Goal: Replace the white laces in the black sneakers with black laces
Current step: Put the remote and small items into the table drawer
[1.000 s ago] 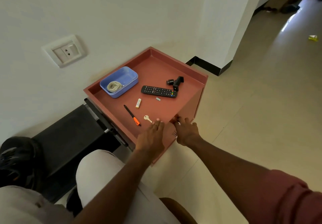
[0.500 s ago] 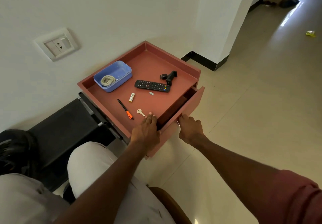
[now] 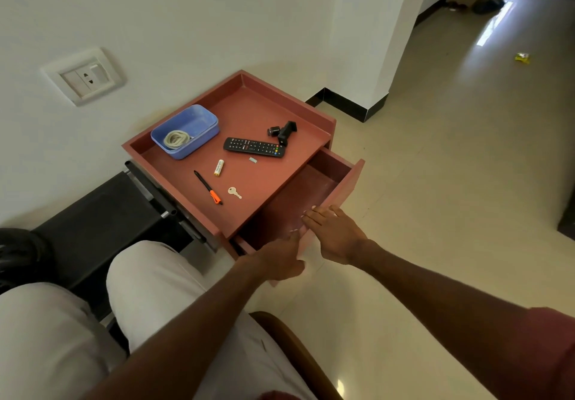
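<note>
A red bedside table stands against the wall with its top drawer pulled out. The part of the drawer's inside that shows is bare. My left hand grips the near end of the drawer's front panel, fingers curled round it. My right hand lies on the panel's top edge with straight fingers. On the tabletop, a blue tray holds a coiled whitish lace or cord. A dark rounded object sits at the far left; whether it is a sneaker I cannot tell. No black laces are in view.
The tabletop also carries a black remote, a small black clamp, a battery, a black-and-orange pen and a key. A black bench stands left of the table. My knees fill the lower left; beige tiled floor stretches right.
The drawer was shut a second ago and has slid out toward me, both hands moving back with its front panel. My view has shifted slightly.
</note>
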The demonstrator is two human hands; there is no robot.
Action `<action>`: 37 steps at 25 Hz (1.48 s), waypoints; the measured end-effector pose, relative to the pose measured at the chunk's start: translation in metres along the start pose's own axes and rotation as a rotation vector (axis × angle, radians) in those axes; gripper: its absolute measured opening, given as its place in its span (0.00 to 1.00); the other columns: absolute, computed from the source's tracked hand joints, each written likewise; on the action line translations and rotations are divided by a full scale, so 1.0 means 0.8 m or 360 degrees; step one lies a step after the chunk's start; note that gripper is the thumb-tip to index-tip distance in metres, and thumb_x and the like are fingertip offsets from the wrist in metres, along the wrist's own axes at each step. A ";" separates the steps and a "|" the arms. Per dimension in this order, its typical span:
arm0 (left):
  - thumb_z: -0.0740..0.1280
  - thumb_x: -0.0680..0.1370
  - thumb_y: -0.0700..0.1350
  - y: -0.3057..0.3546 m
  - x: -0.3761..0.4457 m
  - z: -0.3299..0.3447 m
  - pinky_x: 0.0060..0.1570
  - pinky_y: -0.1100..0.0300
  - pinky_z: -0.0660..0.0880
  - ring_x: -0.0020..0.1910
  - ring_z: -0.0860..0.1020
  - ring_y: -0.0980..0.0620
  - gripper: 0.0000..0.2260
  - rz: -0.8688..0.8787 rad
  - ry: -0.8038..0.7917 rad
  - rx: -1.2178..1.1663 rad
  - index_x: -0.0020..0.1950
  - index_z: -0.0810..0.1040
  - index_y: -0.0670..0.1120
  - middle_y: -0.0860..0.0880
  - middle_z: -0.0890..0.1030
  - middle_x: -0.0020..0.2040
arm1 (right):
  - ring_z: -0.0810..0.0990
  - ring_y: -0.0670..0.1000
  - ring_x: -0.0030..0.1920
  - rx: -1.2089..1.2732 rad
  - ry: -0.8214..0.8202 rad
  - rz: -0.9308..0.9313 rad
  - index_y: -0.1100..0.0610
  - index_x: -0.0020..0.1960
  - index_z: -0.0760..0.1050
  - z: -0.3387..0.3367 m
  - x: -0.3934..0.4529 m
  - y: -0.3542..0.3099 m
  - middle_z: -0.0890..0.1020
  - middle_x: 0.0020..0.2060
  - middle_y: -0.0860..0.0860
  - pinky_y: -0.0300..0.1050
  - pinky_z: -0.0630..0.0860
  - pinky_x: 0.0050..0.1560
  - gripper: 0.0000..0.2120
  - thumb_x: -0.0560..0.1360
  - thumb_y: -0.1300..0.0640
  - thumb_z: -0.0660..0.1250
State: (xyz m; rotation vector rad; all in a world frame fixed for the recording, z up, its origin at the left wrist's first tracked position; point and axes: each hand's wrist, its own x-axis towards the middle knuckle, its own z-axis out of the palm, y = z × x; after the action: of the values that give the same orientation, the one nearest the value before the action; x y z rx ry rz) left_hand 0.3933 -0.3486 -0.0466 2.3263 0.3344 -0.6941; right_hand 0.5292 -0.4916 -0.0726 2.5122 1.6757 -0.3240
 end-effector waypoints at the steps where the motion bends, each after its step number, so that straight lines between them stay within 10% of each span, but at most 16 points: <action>1: 0.68 0.80 0.47 0.006 0.000 0.003 0.65 0.44 0.76 0.67 0.76 0.42 0.32 0.0039 -0.0048 0.0027 0.81 0.56 0.49 0.46 0.73 0.69 | 0.59 0.56 0.82 -0.0003 0.0021 -0.0008 0.55 0.83 0.59 0.004 -0.013 0.005 0.64 0.81 0.53 0.57 0.53 0.81 0.37 0.76 0.57 0.65; 6: 0.66 0.81 0.47 0.013 -0.001 0.010 0.61 0.44 0.78 0.61 0.79 0.42 0.23 0.0053 -0.0034 0.0214 0.75 0.65 0.47 0.49 0.76 0.60 | 0.63 0.57 0.81 0.0088 0.0153 0.0046 0.55 0.82 0.62 0.010 -0.029 -0.003 0.67 0.80 0.54 0.59 0.56 0.81 0.29 0.82 0.52 0.60; 10: 0.64 0.82 0.51 0.000 -0.017 -0.032 0.76 0.43 0.64 0.79 0.63 0.43 0.28 -0.0033 0.0421 0.0615 0.80 0.62 0.45 0.44 0.66 0.79 | 0.68 0.55 0.78 0.0258 0.0345 0.0146 0.55 0.79 0.67 -0.011 0.013 -0.027 0.71 0.78 0.53 0.58 0.59 0.79 0.25 0.83 0.52 0.59; 16: 0.60 0.84 0.53 -0.105 -0.047 -0.114 0.81 0.40 0.49 0.84 0.47 0.43 0.33 -0.0484 0.1078 0.0660 0.84 0.51 0.45 0.42 0.51 0.84 | 0.80 0.57 0.54 0.0556 0.0702 0.0184 0.56 0.59 0.80 -0.055 0.114 -0.085 0.80 0.54 0.53 0.56 0.78 0.52 0.11 0.81 0.56 0.62; 27: 0.52 0.86 0.58 -0.156 -0.037 -0.115 0.78 0.36 0.52 0.83 0.38 0.40 0.27 -0.0661 0.1031 0.0270 0.80 0.59 0.42 0.39 0.44 0.84 | 0.75 0.54 0.53 0.0737 0.0571 0.0416 0.50 0.53 0.82 -0.058 0.195 -0.156 0.78 0.53 0.48 0.49 0.73 0.46 0.04 0.80 0.56 0.68; 34: 0.52 0.86 0.56 -0.157 -0.032 -0.109 0.79 0.35 0.50 0.83 0.39 0.38 0.24 -0.0690 0.1084 0.0337 0.77 0.63 0.44 0.38 0.48 0.84 | 0.76 0.59 0.59 0.1440 0.0706 0.1504 0.56 0.67 0.68 -0.054 0.188 -0.152 0.70 0.65 0.55 0.52 0.79 0.54 0.34 0.69 0.50 0.83; 37: 0.51 0.86 0.56 -0.159 -0.031 -0.107 0.80 0.37 0.45 0.83 0.41 0.40 0.26 -0.0672 0.1131 0.0446 0.81 0.59 0.45 0.40 0.48 0.84 | 0.82 0.60 0.53 0.2039 0.0724 0.1794 0.56 0.61 0.69 -0.038 0.191 -0.142 0.78 0.60 0.57 0.55 0.82 0.54 0.29 0.69 0.54 0.83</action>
State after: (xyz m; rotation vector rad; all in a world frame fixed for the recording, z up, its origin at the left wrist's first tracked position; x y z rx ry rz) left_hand 0.3540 -0.1983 -0.0477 2.7431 1.1298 -0.0617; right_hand 0.4848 -0.3039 -0.0753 4.0313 -0.5087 -0.8878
